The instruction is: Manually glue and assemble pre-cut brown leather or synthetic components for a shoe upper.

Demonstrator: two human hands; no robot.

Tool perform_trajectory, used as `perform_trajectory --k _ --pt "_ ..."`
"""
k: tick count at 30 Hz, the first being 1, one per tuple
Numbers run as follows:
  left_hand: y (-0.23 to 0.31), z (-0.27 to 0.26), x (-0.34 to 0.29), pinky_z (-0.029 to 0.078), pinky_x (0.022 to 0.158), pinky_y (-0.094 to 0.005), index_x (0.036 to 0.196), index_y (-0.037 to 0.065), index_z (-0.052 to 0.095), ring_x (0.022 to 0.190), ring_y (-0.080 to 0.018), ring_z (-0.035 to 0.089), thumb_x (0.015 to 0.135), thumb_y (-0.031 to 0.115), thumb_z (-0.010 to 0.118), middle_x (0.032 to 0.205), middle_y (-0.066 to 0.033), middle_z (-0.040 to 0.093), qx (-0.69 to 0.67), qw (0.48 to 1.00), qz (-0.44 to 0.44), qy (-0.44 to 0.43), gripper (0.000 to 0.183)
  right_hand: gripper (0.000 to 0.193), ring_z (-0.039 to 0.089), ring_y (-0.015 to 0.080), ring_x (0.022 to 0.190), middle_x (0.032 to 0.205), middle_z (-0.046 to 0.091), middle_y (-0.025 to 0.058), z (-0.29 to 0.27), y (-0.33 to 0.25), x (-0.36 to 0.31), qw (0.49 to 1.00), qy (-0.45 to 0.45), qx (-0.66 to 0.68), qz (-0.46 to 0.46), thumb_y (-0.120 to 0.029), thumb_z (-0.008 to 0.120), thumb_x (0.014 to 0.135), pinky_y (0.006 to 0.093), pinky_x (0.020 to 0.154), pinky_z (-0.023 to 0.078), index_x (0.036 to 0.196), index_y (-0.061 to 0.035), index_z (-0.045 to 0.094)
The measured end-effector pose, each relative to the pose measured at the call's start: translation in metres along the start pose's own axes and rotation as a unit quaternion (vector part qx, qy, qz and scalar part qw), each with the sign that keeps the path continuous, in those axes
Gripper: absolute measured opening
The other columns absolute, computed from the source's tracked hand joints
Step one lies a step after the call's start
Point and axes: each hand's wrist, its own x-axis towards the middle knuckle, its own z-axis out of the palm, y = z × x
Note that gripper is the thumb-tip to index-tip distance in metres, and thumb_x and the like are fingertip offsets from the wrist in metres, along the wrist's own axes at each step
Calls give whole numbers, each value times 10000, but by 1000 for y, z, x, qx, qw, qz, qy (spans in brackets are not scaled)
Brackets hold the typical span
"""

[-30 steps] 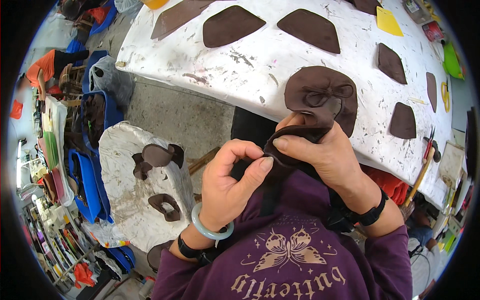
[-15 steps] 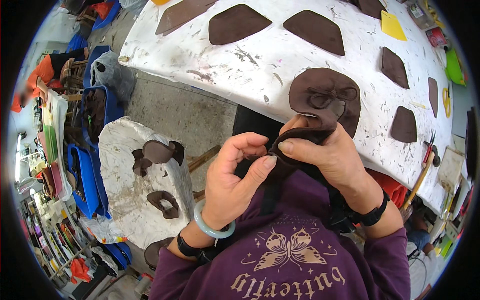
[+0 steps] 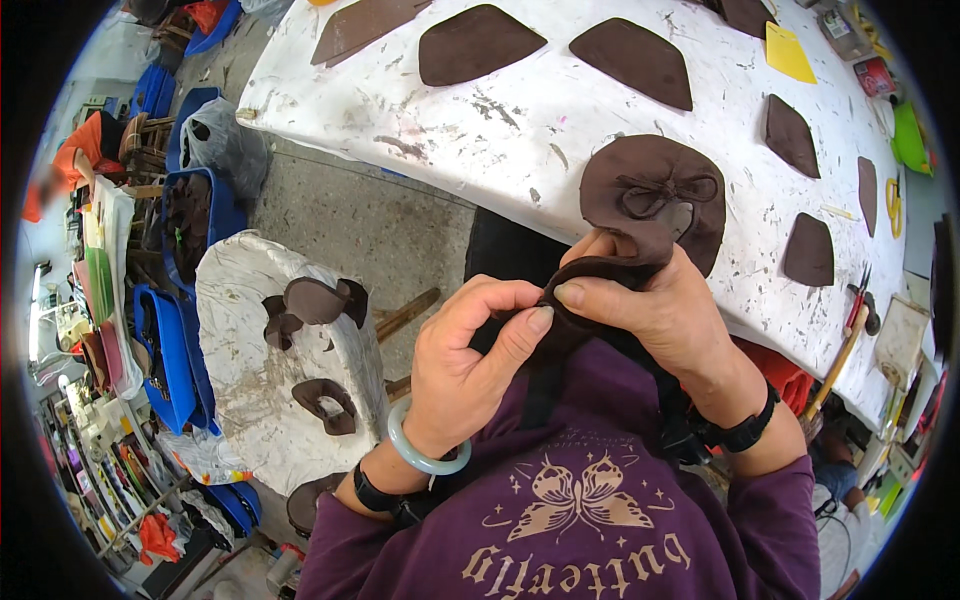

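My left hand (image 3: 470,365) and my right hand (image 3: 655,310) pinch a dark brown strip of soft material (image 3: 600,275) between thumbs and fingers, close to my chest. The strip runs up to a round brown piece with a bow-like knot (image 3: 655,195) that lies on the near edge of the white, scratched table (image 3: 500,130). My left wrist wears a pale green bangle and a black band; my right wrist wears a black band.
Several flat brown cut pieces (image 3: 475,42) lie spread over the table, with a yellow sheet (image 3: 790,52) at the far right. A white stool (image 3: 260,400) at my left carries folded brown pieces (image 3: 315,300). Blue crates (image 3: 175,330) and clutter line the floor at left. Tools (image 3: 860,300) lie at the table's right edge.
Both hands have kept their pinch on the strip and shifted only slightly; the fingers have worked the strip a little tighter near the round piece.
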Motion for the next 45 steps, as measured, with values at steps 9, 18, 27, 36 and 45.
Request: perform_trajectory --k 9,18,27,36,45 --pt "4 -3 0 436 735 -194 1007 -7 576 832 -51 531 912 83 565 908 -14 594 -197 977 -76 -16 132 261 554 96 880 975 631 35 3 -1 -18 995 -1 94 42 -152 713 808 248 798 447 1015 -9 646" --pt "2 7 -2 448 800 -212 1076 -3 507 893 -58 541 925 75 536 995 -36 586 -266 959 -96 -29 172 274 533 134 993 1094 573 77 2 11 -29 1000 -14 -6 -14 -116 666 824 281 862 424 1053 21 603" --pt "4 12 4 444 847 -240 1100 18 464 944 -91 541 871 33 596 1044 -71 576 -272 954 -89 -86 265 228 558 160 938 1017 570 91 -9 15 -38 989 -25 -108 -98 -120 680 802 273 817 435 970 16 605" --pt "5 23 8 429 909 -267 1223 24 446 1041 -116 535 861 10 590 1131 -68 567 -346 926 -124 -80 390 164 561 167 899 1015 586 92 -10 16 -51 978 71 -89 -173 -77 693 777 276 784 439 875 11 595" --pt "10 18 12 439 890 -256 1154 28 528 990 -96 551 842 56 649 1068 -41 599 -296 927 -171 -156 336 124 565 170 911 1005 589 91 -17 5 -56 975 38 -145 -161 -68 671 785 270 798 431 842 6 589"
